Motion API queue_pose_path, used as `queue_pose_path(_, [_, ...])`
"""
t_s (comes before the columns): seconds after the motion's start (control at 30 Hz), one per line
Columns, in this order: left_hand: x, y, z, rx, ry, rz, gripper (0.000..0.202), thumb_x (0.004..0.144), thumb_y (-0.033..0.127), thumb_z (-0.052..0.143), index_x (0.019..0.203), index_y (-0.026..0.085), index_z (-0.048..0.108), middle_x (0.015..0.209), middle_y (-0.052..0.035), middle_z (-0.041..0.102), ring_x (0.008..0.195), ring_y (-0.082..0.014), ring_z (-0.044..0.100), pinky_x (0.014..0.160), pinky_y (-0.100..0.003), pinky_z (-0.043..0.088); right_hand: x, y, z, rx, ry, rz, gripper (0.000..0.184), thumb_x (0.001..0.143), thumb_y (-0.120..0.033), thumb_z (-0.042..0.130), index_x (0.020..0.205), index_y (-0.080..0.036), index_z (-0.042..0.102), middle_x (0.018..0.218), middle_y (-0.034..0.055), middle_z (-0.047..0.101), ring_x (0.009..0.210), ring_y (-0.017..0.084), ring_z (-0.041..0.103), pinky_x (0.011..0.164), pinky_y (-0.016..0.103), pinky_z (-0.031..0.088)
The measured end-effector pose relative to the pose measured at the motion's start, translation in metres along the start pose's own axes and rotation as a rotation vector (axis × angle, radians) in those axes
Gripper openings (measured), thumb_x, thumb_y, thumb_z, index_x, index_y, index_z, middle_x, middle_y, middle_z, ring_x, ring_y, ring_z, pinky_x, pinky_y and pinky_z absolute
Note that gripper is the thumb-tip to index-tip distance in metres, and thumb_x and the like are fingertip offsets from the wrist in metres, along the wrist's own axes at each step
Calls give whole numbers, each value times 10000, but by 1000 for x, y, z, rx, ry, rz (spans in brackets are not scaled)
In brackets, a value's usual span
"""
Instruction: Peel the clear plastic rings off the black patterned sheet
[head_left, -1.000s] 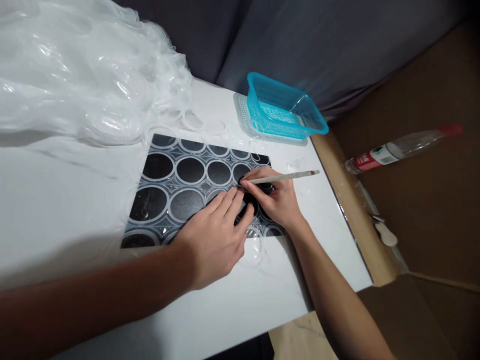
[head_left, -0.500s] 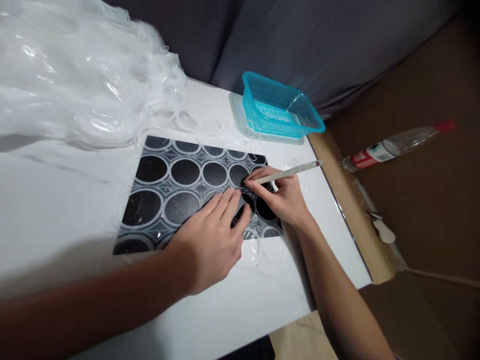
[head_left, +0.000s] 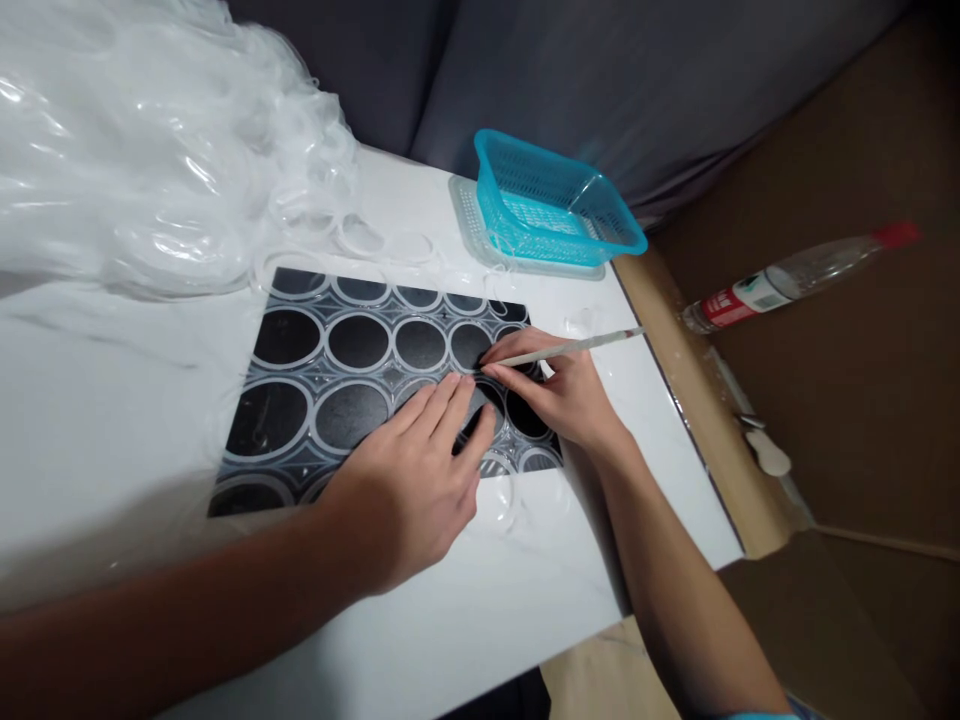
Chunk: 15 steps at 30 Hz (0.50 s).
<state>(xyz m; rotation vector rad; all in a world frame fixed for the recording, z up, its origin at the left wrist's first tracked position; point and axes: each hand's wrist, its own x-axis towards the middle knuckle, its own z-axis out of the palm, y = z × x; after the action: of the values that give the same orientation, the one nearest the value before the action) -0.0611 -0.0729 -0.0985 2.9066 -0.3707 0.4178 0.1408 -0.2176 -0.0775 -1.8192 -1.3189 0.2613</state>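
Observation:
A black sheet (head_left: 315, 400) patterned with clear rings lies flat on the white table (head_left: 120, 420). My left hand (head_left: 412, 480) presses down on the sheet's near right part, fingers together and flat. My right hand (head_left: 559, 390) grips a thin pale stick (head_left: 577, 346) like a pen. The stick's tip touches a ring just beyond my left fingertips, and its far end points right.
A heap of clear plastic film with loose rings (head_left: 150, 150) covers the table's far left. A turquoise basket (head_left: 555, 205) stands at the far right corner. A plastic bottle (head_left: 795, 275) lies on the brown floor to the right. The table's right edge (head_left: 675, 380) is close to my right hand.
Both hands stay on the same spot of the sheet. The stick's far end dips slightly. The view drifts, so everything slides a little left.

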Motion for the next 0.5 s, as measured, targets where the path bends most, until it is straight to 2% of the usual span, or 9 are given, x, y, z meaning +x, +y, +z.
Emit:
queue_pose_path(0.13, [0, 0, 0, -12, 12, -4, 586, 1077, 329, 555, 1559, -2, 591, 1647, -364, 464, 1569, -469, 466, 1286, -598, 416, 1, -1, -2, 1, -32, -48, 120, 1028, -366, 785, 1020, -251, 819, 1041, 57, 812, 1034, 236, 748, 976, 446, 611])
queue_pose_path(0.37, [2, 0, -1, -11, 6, -14, 566, 1089, 314, 525, 1558, 5, 593, 1641, -360, 474, 1553, -465, 490, 1276, -593, 431, 2, 2, -6, 54, -28, -25, 137, 1013, -380, 803, 1006, -248, 838, 1043, 68, 814, 1053, 240, 756, 984, 450, 615])
queue_pose_path(0.5, [2, -1, 0, -16, -2, -17, 576, 1088, 324, 528, 1564, 3, 586, 1630, -363, 486, 1558, -469, 482, 1279, -595, 424, 2, 2, 0, 70, -13, -37, 103, 1004, -348, 816, 1000, -247, 837, 1036, 61, 812, 1043, 234, 755, 988, 454, 608])
